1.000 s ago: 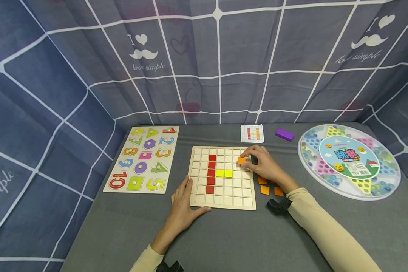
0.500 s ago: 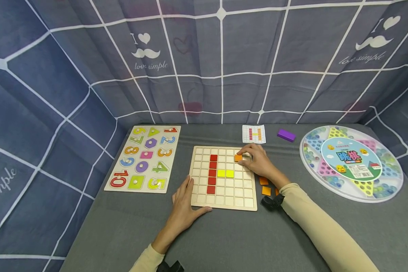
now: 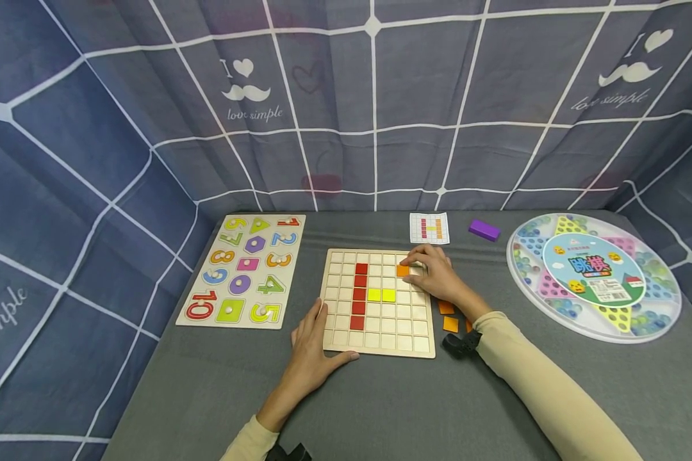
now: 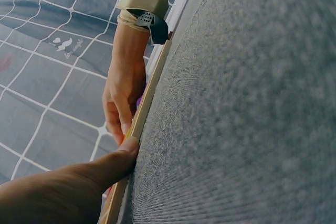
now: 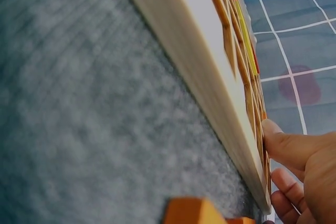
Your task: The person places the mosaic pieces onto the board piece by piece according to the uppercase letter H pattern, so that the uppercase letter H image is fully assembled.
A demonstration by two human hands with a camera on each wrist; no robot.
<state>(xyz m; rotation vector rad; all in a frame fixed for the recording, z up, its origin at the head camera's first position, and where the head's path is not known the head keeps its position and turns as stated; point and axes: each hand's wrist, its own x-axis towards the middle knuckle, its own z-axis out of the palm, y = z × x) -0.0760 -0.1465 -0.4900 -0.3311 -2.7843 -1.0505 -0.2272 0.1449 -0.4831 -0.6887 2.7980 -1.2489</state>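
Note:
A wooden grid board (image 3: 403, 344) lies on the grey cloth. It holds a column of several red tiles (image 3: 359, 293) and two yellow tiles (image 3: 381, 294) to their right. The right hand (image 3: 438, 274) pinches an orange tile (image 3: 402, 271) at a cell in the upper right of the grid; in the right wrist view its thumb (image 5: 286, 142) reaches over the board's far part. The left hand (image 3: 311, 349) rests against the board's lower left corner, fingers straight along the left edge and thumb along the near edge. Several loose orange tiles (image 3: 450, 324) lie right of the board, partly hidden by the right arm.
A number puzzle board (image 3: 240, 248) lies at the left. Behind the grid board are a small printed pattern card (image 3: 429, 237) and a purple block (image 3: 484, 230). A round star-patterned game board (image 3: 594, 282) lies at the right. Patterned curtains (image 3: 334, 83) surround the table.
The right hand has carried the orange tile slightly left, from near the board's right side onto a cell in the second row. The left hand stays in place.

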